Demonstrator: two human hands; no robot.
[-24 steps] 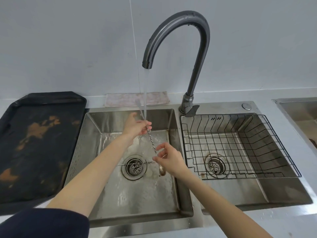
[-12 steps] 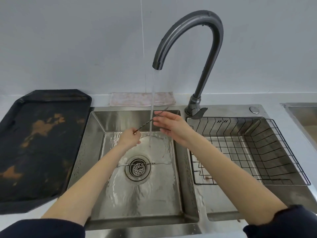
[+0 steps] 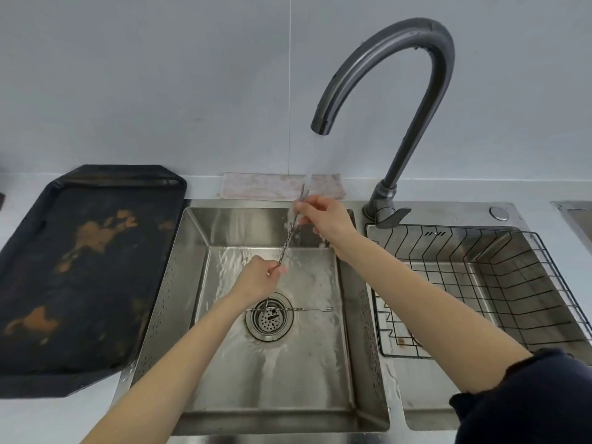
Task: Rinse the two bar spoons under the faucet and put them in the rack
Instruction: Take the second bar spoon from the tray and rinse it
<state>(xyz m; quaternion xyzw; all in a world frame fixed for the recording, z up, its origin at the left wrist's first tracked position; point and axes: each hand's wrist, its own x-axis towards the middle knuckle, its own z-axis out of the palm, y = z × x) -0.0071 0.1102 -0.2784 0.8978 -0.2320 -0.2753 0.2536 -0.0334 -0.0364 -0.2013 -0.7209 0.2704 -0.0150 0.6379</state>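
Note:
A thin twisted bar spoon (image 3: 290, 233) stands almost upright in the water stream under the dark faucet (image 3: 389, 78). My left hand (image 3: 258, 280) pinches its lower end over the left sink basin (image 3: 224, 373). My right hand (image 3: 325, 216) grips its upper part, right in the stream. The second bar spoon (image 3: 312, 309) lies flat on the basin floor across the drain (image 3: 269, 317), its forked end pointing right. The black wire rack (image 3: 499, 283) sits in the right basin with nothing in it.
A dark, stained tray (image 3: 80, 264) lies on the counter left of the sink. A folded pinkish cloth (image 3: 275, 186) rests against the wall behind the basin. Another steel basin edge (image 3: 576, 216) shows at far right. Water runs and splashes in the left basin.
The spoon has swung from a slanted pose to nearly upright. My right hand rose along it towards the spout; my left hand stayed low on its end. The view shifted left.

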